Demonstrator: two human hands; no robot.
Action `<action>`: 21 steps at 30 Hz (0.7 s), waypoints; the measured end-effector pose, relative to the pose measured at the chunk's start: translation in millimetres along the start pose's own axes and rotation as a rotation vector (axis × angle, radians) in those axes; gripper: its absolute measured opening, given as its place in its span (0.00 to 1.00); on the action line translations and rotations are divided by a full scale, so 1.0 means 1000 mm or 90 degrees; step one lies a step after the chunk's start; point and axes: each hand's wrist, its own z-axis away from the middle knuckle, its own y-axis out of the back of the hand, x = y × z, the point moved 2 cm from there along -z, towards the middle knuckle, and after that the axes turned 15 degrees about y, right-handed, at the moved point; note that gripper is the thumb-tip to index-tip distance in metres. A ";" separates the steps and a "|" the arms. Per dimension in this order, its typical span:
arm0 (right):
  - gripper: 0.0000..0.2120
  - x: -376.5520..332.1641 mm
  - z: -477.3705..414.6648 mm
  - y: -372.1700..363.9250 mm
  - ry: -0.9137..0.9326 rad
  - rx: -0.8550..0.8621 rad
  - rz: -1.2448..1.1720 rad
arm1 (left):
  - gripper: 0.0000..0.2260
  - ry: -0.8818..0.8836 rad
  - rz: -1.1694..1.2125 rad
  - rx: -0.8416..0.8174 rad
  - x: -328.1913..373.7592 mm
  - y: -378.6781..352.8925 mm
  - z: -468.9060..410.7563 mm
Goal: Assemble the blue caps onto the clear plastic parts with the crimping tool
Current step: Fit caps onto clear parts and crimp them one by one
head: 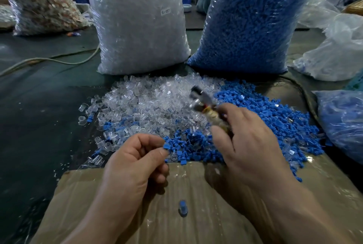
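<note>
Cardboard point(196, 214) lies near me, with clear parts point(149, 102) and blue caps point(275, 118) heaped beyond. My left hand point(133, 165) pinches one cap point(167, 146), and my right hand point(249, 137) grips the crimping tool point(202, 102).

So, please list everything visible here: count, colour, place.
Plastic bag of clear parts: one, clear, back centre.
Plastic bag of blue caps: one, blue, back right.
Plastic bag of mixed pale pieces: one, whitish, back left.
Loose clear plastic parts: pile, clear, table centre.
Loose blue caps: pile, blue, table right.
Capped clear part: one, blue-clear, on brown cardboard sheet.
Crimping tool: one, blurred, in right hand.
Hands: two; left hand pinches one small blue cap.
</note>
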 end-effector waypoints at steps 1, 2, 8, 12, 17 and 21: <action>0.20 -0.001 0.000 0.003 -0.004 0.035 -0.017 | 0.07 0.001 0.012 -0.006 0.000 -0.001 0.000; 0.19 -0.003 0.001 0.005 -0.005 0.051 -0.026 | 0.05 0.000 0.018 -0.012 0.001 -0.001 0.001; 0.16 -0.016 0.008 0.010 0.077 -0.101 0.007 | 0.09 -0.048 0.036 -0.027 0.002 0.003 0.000; 0.22 -0.022 0.009 0.011 0.118 -0.164 -0.012 | 0.08 -0.111 0.001 -0.033 0.003 0.008 -0.002; 0.26 -0.023 0.009 0.009 0.135 -0.205 -0.020 | 0.05 -0.147 -0.028 -0.034 0.003 0.010 -0.002; 0.26 -0.023 0.010 0.008 0.143 -0.219 -0.028 | 0.06 -0.165 -0.042 -0.027 0.002 0.011 -0.002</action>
